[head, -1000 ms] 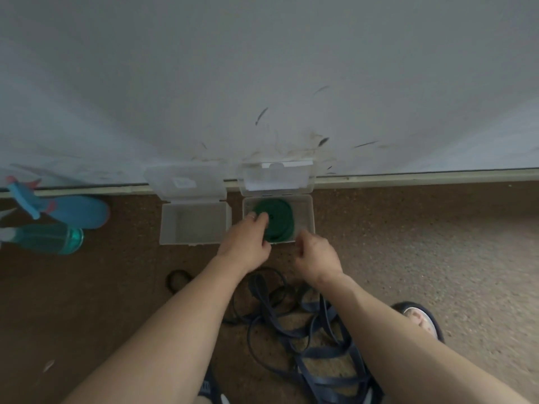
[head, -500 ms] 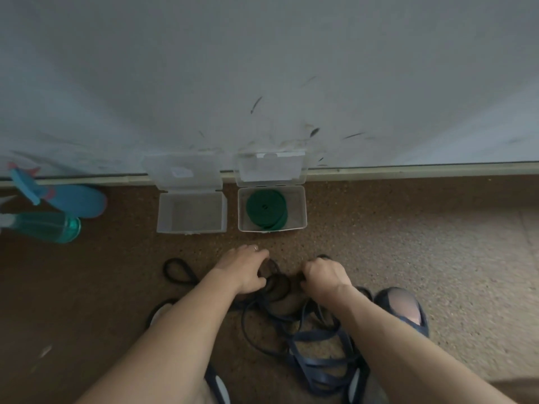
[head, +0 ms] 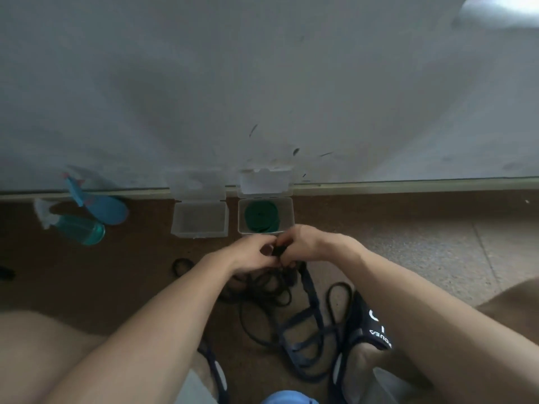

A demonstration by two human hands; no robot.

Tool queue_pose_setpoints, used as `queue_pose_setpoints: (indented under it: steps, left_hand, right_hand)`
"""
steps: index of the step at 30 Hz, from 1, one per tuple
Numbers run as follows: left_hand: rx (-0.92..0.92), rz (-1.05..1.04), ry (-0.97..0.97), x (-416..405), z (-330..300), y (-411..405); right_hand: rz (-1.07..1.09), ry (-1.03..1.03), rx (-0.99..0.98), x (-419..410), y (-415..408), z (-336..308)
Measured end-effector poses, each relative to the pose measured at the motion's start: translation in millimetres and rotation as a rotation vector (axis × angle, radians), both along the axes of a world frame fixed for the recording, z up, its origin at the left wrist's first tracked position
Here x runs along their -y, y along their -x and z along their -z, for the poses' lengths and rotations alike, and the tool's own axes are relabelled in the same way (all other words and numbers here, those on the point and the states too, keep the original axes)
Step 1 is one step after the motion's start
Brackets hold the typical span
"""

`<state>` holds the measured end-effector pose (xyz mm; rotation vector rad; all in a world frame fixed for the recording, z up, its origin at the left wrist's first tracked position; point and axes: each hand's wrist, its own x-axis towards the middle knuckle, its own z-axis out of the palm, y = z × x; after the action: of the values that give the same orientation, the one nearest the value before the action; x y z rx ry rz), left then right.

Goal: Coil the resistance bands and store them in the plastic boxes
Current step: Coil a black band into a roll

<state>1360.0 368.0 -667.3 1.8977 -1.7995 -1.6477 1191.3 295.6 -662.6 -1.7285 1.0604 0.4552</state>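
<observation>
Two clear plastic boxes stand open against the wall. The left box (head: 200,218) holds nothing. The right box (head: 288,211) holds a coiled green band (head: 261,215). A dark blue resistance band (head: 309,295) lies tangled on the floor between my feet. My left hand (head: 252,253) and my right hand (head: 302,243) meet just in front of the right box, both pinching one end of the dark band, which shows as a small dark fold between the fingers.
A teal spray bottle (head: 74,227) and a blue spray bottle (head: 100,207) lie on the floor at the left by the wall. A small black loop (head: 182,265) lies left of my left wrist. My sandalled feet (head: 367,325) flank the tangled band.
Both hands left the green band in the right box, dropped to the dark band on the floor, and have now lifted its end together in front of the box.
</observation>
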Motion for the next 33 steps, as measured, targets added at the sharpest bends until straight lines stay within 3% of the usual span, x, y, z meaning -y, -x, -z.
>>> queue_pose_setpoints:
  steps: [4, 7, 10, 14, 16, 21, 25, 29, 33]
  left_hand:
    - [0.082, 0.037, 0.149, 3.2, -42.2, 2.2]
    - [0.237, 0.090, 0.354, 8.8, -76.6, 0.9]
    - [0.273, 0.052, 0.508, 11.7, -114.7, -8.7]
    - [0.149, -0.073, 0.695, 1.1, -173.1, -20.8]
    - [0.074, -0.113, 0.784, -8.5, -200.1, -19.9]
    - [-0.284, -0.228, 0.786, -23.9, -230.4, 0.7]
    - [-0.443, -0.240, 0.737, -26.0, -221.1, 11.3]
    - [-0.299, -0.249, 0.768, -23.2, -212.2, -7.1]
    - [0.055, -0.205, 0.756, -25.8, -196.7, -25.9]
  right_hand:
    - [0.021, 0.126, 0.091, 4.8, 15.2, -51.7]
    - [-0.005, 0.323, 0.131, 5.1, 21.6, -92.0]
    - [-0.020, 0.523, 0.221, 0.0, 21.1, -128.8]
    - [0.062, 0.736, 0.468, -16.3, 25.2, -171.4]
    - [0.140, 0.749, 0.578, -23.1, 29.2, -185.7]
    - [-0.013, 0.609, 0.433, -30.8, 29.7, -184.8]
    - [0.151, 0.697, 0.497, -36.8, 25.7, -183.9]
    - [0.367, 0.754, 0.625, -37.9, 31.3, -193.4]
    - [0.498, 0.815, 0.655, -37.8, 35.8, -203.1]
